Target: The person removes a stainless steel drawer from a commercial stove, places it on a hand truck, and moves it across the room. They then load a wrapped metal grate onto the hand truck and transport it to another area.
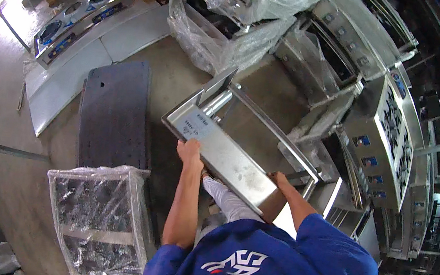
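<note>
In front of my body I hold a stainless steel frame (233,161), made of a long flat panel with raised edges and round tubes along its far side. A pale printed label sticks to the panel's left end. My left hand (190,151) is closed on the near edge by that label, thumb on top and the other fingers mostly hidden underneath. At the panel's right end, my right hand (280,182) grips the edge; its fingertips are partly out of sight. The frame slants, its left end farther from me.
A plastic-wrapped steel unit (96,221) stands at lower left, beside a dark flat board (114,113). Cookers with burners (382,139) line the right side. Film-wrapped appliances (247,28) stand ahead, and a two-burner cooker (81,20) at far left. A metal bar (2,148) juts in from the left.
</note>
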Tool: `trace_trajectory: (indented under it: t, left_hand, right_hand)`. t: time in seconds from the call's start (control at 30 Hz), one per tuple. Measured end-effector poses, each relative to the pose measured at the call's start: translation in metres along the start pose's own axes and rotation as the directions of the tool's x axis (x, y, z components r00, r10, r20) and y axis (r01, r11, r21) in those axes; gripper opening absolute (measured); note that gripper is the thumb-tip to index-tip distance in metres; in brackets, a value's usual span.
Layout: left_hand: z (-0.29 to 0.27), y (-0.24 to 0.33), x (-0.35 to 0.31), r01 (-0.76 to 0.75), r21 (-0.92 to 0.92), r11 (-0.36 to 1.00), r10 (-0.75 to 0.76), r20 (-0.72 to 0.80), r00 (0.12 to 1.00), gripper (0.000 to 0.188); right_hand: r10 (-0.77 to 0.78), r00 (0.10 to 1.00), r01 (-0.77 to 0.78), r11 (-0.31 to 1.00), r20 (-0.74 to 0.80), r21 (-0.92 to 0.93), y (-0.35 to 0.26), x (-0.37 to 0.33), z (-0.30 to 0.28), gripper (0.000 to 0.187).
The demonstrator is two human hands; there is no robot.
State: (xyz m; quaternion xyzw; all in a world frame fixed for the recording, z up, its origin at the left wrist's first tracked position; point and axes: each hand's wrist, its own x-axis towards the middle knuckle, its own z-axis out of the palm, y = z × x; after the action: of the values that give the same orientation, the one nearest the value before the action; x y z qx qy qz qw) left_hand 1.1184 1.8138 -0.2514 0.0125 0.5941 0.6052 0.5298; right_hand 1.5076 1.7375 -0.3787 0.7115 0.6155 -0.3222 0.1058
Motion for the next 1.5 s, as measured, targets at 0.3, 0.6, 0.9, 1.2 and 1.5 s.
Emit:
trace_trajectory:
  t: [0.3,0.6,0.9,1.2,1.5]
  left_hand:
    - [-0.045,0.047,0.15,0.192,0.16,0.968,-0.184,-0.067,0.981,0.033]
    - [-0.028,0.076,0.206,0.275,0.261,0.925,-0.296,0.044,0.954,0.024]
    - [0.005,0.073,0.226,0.413,0.25,0.876,-0.449,0.11,0.887,0.018]
    - [0.071,0.062,0.229,0.396,0.303,0.867,-0.429,0.05,0.902,0.031]
    - [0.142,0.041,0.225,0.312,0.453,0.835,-0.313,-0.076,0.947,0.043]
  right_hand:
    - [-0.008,0.999,0.005,0.997,0.033,0.082,-0.117,0.097,0.019,0.048]
    - [-0.027,0.996,0.047,0.973,-0.087,0.228,-0.148,0.098,0.013,0.04]
    - [0.11,0.989,-0.115,0.992,0.1,0.048,-0.135,0.113,0.001,0.026]
    - [0.154,0.976,-0.19,0.947,0.152,0.26,-0.131,0.141,-0.048,0.043]
    - [0.103,0.975,-0.171,0.913,0.195,0.371,-0.087,0.186,-0.057,0.042]
